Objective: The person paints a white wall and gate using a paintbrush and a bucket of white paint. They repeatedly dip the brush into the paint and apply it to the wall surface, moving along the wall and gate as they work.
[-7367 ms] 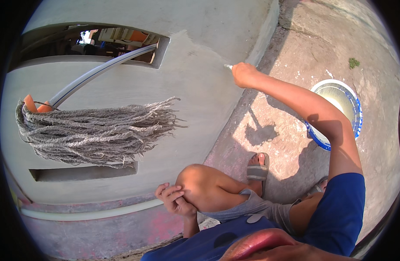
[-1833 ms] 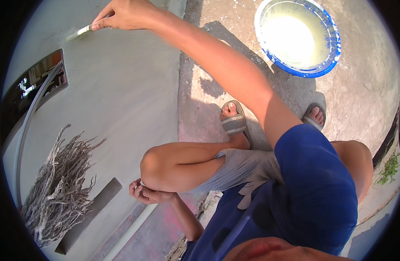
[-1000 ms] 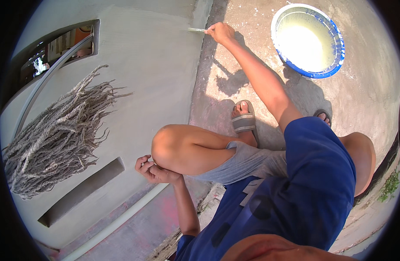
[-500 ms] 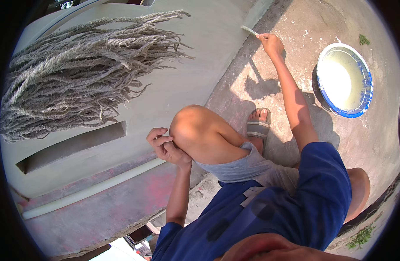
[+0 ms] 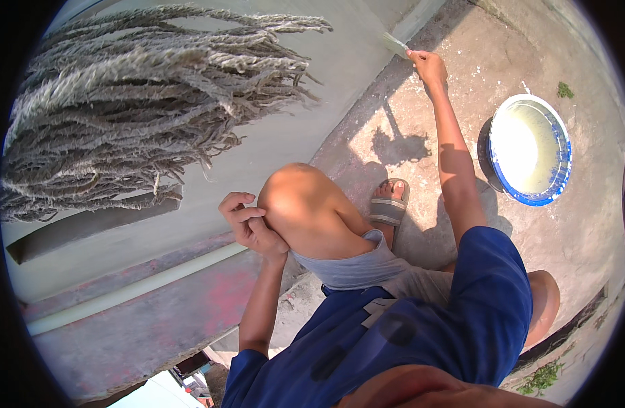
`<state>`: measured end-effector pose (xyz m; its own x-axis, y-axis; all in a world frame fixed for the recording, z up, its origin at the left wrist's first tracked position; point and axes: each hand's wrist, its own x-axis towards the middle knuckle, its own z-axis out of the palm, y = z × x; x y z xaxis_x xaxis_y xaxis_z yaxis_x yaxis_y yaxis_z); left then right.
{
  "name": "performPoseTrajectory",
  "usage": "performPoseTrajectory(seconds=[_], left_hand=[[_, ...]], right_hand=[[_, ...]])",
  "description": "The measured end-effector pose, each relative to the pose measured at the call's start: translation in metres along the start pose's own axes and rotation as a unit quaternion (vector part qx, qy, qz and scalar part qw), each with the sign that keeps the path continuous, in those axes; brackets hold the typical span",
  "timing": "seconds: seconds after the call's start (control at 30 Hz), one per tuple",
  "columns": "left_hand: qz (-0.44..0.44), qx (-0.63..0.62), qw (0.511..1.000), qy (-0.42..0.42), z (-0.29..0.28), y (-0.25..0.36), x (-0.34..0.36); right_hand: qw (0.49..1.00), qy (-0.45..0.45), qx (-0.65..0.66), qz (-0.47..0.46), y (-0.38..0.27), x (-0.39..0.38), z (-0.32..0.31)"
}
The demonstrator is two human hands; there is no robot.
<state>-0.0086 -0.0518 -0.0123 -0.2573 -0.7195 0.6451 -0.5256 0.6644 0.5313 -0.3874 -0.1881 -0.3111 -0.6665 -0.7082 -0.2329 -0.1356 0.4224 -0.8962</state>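
A Brush (image 5: 396,45) by the Wall (image 5: 353,61)

We are gripping the brush in our right hand (image 5: 429,66), close to the wall's bottom edge. Our left hand (image 5: 253,228) is resting against our knee (image 5: 292,194), only loosely curled.

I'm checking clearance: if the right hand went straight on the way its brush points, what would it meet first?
Probably the grey wall: the right hand holds the brush angled toward its lower part. Depth is unclear, so the brush may already be touching it.
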Motion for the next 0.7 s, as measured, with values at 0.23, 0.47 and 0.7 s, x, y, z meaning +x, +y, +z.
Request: performPoseTrajectory(seconds=[0.23,0.47,0.7], left_hand=[[-0.003,-0.012,1.0,0.011,-0.001,-0.007,-0.001],[-0.014,-0.01,1.0,0.012,0.011,-0.005,0.003],[-0.004,-0.014,1.0,0.002,0.009,-0.01,0.002]], right_hand=[[0.971,0.03,0.212,-0.108,-0.012,0.004,-0.008],[0.997,0.053,-0.008,0.049,-0.01,-0.011,0.001],[0.952,0.02,0.279,-0.121,-0.017,-0.008,0.005]])
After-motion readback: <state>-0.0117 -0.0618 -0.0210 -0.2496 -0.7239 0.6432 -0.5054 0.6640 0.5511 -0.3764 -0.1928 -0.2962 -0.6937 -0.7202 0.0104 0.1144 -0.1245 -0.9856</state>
